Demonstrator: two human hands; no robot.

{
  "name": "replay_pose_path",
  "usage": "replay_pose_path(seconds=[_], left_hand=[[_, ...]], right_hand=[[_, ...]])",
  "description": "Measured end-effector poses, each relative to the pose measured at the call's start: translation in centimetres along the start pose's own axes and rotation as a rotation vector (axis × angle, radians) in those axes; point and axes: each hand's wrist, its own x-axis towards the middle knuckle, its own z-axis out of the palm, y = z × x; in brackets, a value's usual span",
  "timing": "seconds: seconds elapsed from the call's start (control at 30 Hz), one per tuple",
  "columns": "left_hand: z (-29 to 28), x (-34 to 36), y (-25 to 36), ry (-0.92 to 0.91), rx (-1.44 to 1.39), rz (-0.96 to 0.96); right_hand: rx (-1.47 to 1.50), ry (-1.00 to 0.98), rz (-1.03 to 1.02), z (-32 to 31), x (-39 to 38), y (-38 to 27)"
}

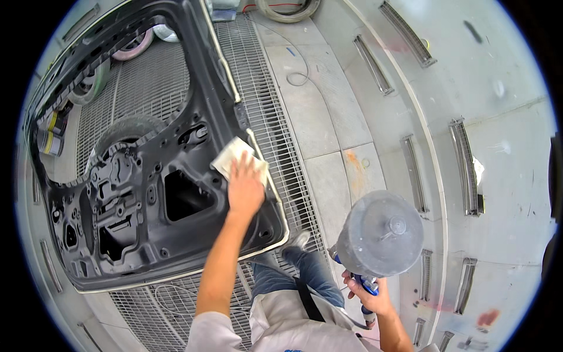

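Observation:
My left hand (245,186) presses a pale yellowish cloth (233,154) against the right edge of a black vehicle door panel (153,234). The fingers lie stretched over the cloth, holding it to the panel. This panel has a large window opening and several cut-outs, with pale strips along its outer edge. At the lower right, my right hand (375,298) is wrapped round the handle of a blue paint spray gun (368,285). A big grey translucent cup (381,234) sits on top of the gun, which is held away from the panel.
Metal floor grating (275,117) runs under and beside the panel, next to grey floor tiles (311,111). A thin hose (302,73) lies on the tiles. Cans (50,142) and a tyre (130,129) show through the window opening. The booth wall (498,146) rises at right.

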Motion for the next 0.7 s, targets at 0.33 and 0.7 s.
replay_pose_path(seconds=[0.33,0.7], left_hand=[[4.9,4.6,4.2,-0.162,0.38,-0.213],[2.2,-6.6,17.1,-0.133,0.145,-0.674]], right_hand=[[-0.404,-0.322,-0.278,-12.7,12.0,-4.4],[0.041,-0.989,0.234,-23.9,27.0,-12.3]])
